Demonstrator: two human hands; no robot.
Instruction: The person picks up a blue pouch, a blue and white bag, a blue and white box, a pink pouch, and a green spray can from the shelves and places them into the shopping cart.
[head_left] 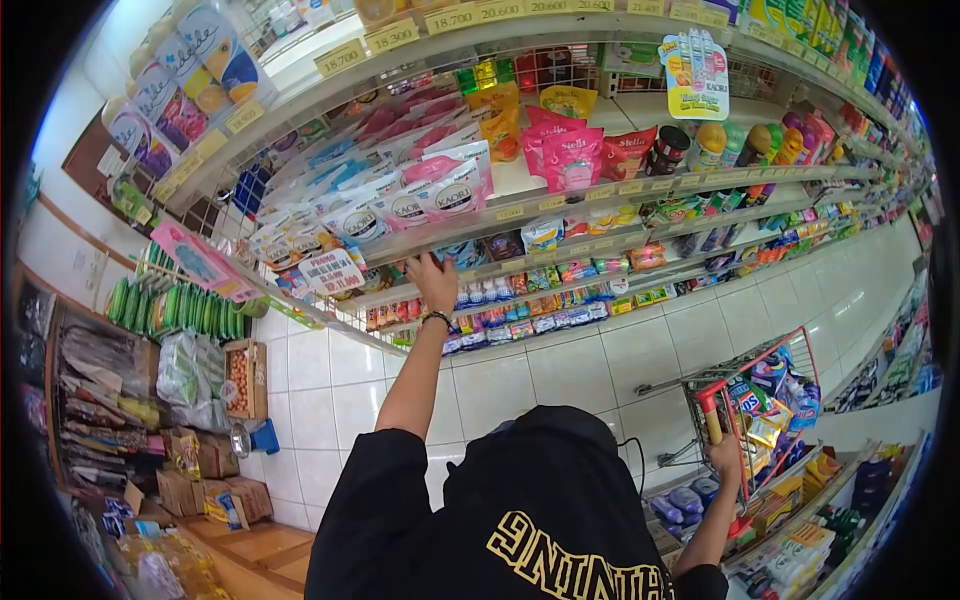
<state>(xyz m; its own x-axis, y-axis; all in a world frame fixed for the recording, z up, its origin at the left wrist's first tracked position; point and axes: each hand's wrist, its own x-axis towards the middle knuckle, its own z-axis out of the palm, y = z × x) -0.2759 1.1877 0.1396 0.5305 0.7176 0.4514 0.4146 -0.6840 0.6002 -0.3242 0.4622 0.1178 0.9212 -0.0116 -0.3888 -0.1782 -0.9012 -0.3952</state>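
My left hand [433,284], with a dark bracelet at the wrist, reaches into a lower shelf below the white-and-pink Kaori pouches [450,188]. Its fingers are apart at the shelf edge, beside blue packets [463,253]; their tips are partly hidden, and I see nothing held. Away to the right, my right hand [725,458] is closed on the handle [712,418] of a shopping cart with a red frame. In the cart lie several bright packages [768,400], blue, purple and yellow. Part of the right hand's grip is hidden.
Priced shelves [500,208] curve along the front, with pink Stella pouches [572,160] and small packets. Cardboard boxes [190,492], a crate of eggs [240,380] and green bundles [175,308] stand left. Another stocked shelf [800,545] is at right. White tiles [560,375] cover the floor.
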